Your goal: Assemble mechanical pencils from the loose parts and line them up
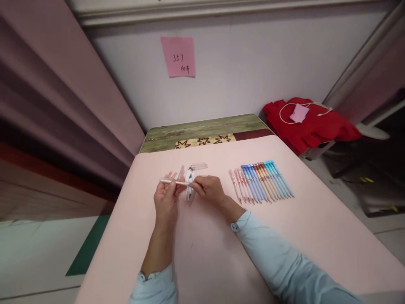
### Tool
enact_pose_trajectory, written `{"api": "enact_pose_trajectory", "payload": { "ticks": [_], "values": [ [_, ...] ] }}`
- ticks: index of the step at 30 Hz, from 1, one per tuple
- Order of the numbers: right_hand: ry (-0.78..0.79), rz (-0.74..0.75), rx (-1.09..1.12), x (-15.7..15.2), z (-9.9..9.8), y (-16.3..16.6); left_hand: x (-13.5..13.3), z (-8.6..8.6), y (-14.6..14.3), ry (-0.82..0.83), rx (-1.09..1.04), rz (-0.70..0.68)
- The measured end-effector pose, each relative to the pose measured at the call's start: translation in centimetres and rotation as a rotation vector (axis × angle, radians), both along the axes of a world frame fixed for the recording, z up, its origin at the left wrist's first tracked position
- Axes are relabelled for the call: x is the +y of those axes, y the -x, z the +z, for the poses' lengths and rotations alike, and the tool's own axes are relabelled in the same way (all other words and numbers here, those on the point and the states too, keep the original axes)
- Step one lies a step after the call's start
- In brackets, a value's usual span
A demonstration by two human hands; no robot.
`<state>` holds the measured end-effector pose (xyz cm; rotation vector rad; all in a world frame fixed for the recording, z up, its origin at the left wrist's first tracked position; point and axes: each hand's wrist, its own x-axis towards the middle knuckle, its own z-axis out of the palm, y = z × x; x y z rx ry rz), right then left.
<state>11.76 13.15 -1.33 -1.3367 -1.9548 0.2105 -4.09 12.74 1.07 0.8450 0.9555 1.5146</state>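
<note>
Toward the far end of the pink table (300,236), left of its middle, the person's left hand (165,199) is turned palm up, its fingers curled shut round a white pen (174,182). The pen lies level just above the tabletop, its tip poking out past the fingers toward the left edge. Behind the hands a few clear pieces (198,166) lie on the table. Crossing under the held pen is a small bunch of white pens (189,191) — I cannot tell whether either hand touches it. The right hand (209,189) comes in from the right, knuckles up, thumb and fingertips pinched tight on the pen's other end, so both hands grip the one pen between them. Further right, well apart from the hands, a row of pens (261,180) lies side by side, pink ones first, then blue, orange and pale blue. Beyond the table's far right corner sits a red cloth (316,126) with a white cord (286,109) looped on it.
</note>
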Motion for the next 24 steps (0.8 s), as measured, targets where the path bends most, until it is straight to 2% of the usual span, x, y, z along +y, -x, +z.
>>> {"api": "enact_pose_trajectory", "payload": {
  "ticks": [6,11,15,18,21,24],
  "values": [
    [-0.078,-0.002,0.081,-1.9,1.6,0.9,-0.8,0.2,-0.7,-0.061,0.092,0.127],
    [-0.045,-0.076,0.092,-7.1,2.9,0.0,-4.9,1.1,-3.0,-0.018,0.216,0.078],
    [0.031,-0.166,0.161,-13.6,3.4,-4.8,-9.4,1.4,-4.3,0.008,0.302,-0.083],
    [0.092,-0.416,0.176,-18.8,3.2,-9.9,-11.8,0.4,-3.9,0.021,0.408,-0.116],
    [0.192,-0.644,0.119,-22.9,2.5,-14.0,-13.0,-1.3,-2.7,0.064,0.491,-0.102],
    [0.277,-0.747,0.022,-25.3,1.9,-15.7,-13.4,-2.4,-1.8,0.06,0.483,-0.1]
  ]
}}
